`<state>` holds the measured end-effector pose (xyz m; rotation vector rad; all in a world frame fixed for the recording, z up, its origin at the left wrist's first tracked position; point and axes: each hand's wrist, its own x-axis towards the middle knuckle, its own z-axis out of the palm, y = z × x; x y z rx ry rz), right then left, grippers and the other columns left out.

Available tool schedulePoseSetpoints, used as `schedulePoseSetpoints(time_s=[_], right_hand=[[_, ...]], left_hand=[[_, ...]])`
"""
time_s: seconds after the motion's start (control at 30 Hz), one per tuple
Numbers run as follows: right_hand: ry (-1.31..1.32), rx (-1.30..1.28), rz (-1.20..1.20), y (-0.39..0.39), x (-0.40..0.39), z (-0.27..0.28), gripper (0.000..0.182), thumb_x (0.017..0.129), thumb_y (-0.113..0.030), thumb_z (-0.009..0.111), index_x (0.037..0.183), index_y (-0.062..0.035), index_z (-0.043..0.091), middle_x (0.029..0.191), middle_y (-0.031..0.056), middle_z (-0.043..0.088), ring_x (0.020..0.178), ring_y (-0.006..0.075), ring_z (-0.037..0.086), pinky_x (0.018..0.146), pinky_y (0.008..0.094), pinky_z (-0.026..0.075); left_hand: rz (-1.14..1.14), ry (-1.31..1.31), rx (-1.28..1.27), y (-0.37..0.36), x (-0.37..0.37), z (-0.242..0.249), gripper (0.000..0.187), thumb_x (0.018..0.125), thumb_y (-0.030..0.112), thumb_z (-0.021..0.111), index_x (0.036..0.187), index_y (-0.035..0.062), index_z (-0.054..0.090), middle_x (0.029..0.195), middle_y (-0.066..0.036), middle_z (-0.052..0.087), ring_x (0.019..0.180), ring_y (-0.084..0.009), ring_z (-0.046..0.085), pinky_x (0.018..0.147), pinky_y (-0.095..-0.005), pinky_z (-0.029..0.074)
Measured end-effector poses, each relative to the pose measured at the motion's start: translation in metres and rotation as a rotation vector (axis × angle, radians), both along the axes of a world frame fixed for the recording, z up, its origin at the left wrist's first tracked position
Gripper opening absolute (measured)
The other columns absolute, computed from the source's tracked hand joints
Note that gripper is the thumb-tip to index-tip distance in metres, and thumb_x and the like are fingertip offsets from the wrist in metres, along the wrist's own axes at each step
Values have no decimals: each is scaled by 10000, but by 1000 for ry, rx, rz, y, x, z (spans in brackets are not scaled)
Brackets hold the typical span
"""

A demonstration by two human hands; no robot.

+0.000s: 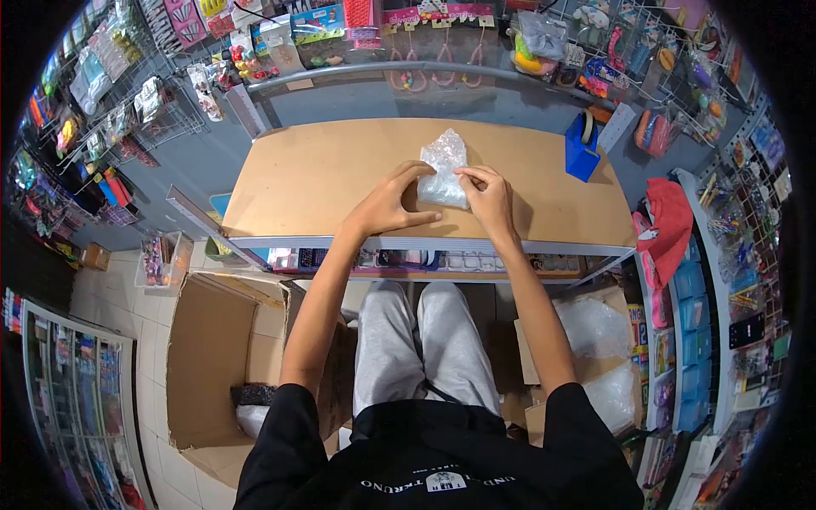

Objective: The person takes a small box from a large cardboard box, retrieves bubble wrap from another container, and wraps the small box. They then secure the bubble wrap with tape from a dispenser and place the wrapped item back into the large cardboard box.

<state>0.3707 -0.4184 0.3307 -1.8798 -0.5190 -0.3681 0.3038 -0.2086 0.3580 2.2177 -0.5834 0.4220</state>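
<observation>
A small piece of clear bubble wrap (443,189), which looks folded into a pouch, lies on the wooden tabletop (331,161). Its upper end narrows and points away from me. At its left edge is my left hand (393,202), thumb and fingers spread apart, the fingertips touching the plastic and the thumb lying near its lower edge. From the right, my right hand (490,197) pinches the wrap between thumb and forefinger. Whether anything is inside the wrap I cannot make out.
A blue tape dispenser (583,153) stands at the table's right end. An open cardboard box (212,348) is at my left; another box with bubble wrap (595,327) is at my right. Packaged goods hang on racks around the table. A red cloth (667,223) hangs at the right.
</observation>
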Motion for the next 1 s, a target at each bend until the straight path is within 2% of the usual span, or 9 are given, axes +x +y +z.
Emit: schedulePoseSetpoints(time_s=[0.03,0.13,0.23,0.33,0.47,0.67,0.83,0.93,1.0], right_hand=[[5,2,7,0,1,0,180,858,-126,661,984,-65,774,901,106,705,743,195,657,714,316,511],[100,-44,-10,-1,-2,4,199,871,-162,655,1005,-76,775,872,113,709,740,184,662,707,309,510],[96,-32,-14,-2,-2,3,213,881,-190,652,1021,-89,775,839,121,709,739,177,667,706,302,510],[59,-15,6,-1,4,-5,227,898,-209,640,1034,-82,770,857,132,712,757,196,674,717,311,514],[72,1,87,-5,6,-6,301,927,-293,644,1048,-38,748,925,138,716,812,260,689,759,344,528],[-200,-363,125,-21,-7,21,487,889,-427,709,1174,-32,678,1157,139,649,1115,316,611,936,411,478],[-159,-406,169,-25,6,13,534,855,-456,735,1183,-40,667,1171,142,618,1145,330,580,968,445,456],[-163,-468,116,-24,21,5,547,845,-468,739,1159,-26,669,1131,142,623,1106,337,591,957,449,461],[-149,-534,76,-24,25,6,554,839,-471,741,1144,-13,669,1112,141,626,1088,341,595,952,451,463]], left_hand=[[1,16,1,-1,2,0,648,722,302,868,1241,33,587,1285,-147,582,1181,-297,577,991,-408,473],[-2,203,-62,-6,12,2,659,695,295,894,1215,59,565,1238,-113,544,1140,-267,550,955,-376,469],[-25,114,-49,-8,22,-5,680,687,350,898,1181,50,540,1139,-136,528,1014,-308,576,891,-419,474],[-68,13,-127,-7,29,-12,657,702,353,891,1187,58,560,1150,-137,553,1027,-310,579,888,-407,472],[-48,118,-59,-3,28,-8,618,742,342,865,1210,58,580,1140,-145,609,1030,-312,599,891,-403,478],[-85,38,-70,-6,28,-3,487,855,340,765,1218,47,625,1144,-175,671,1061,-323,639,900,-406,491],[-57,163,-137,-4,48,-13,404,926,373,685,1117,17,675,1093,-206,698,1015,-340,669,873,-416,509],[38,268,-77,-3,61,-17,397,960,316,670,1212,13,625,1082,-149,686,1004,-203,647,870,-341,507],[-32,54,-101,-2,62,-22,419,961,306,674,1245,9,598,1078,-152,685,986,-205,649,859,-339,510]])
